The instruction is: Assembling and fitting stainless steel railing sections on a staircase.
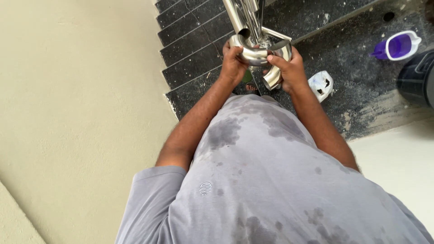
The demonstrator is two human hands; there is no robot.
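The steel railing tubes (246,13) run off the top edge. A dark bin (418,79) is cut by the right edge. The fingers hide part of the curved steel bend (255,55).

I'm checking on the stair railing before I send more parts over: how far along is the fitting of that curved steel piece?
Done: straight steel tubes already stand at the top of the dark stone steps. In hand: the left hand and right hand both grip a curved steel bend held up against the tube's open end. Left: no finished joint shows, so the bend looks loose. A purple jug and white bag lie on the landing.
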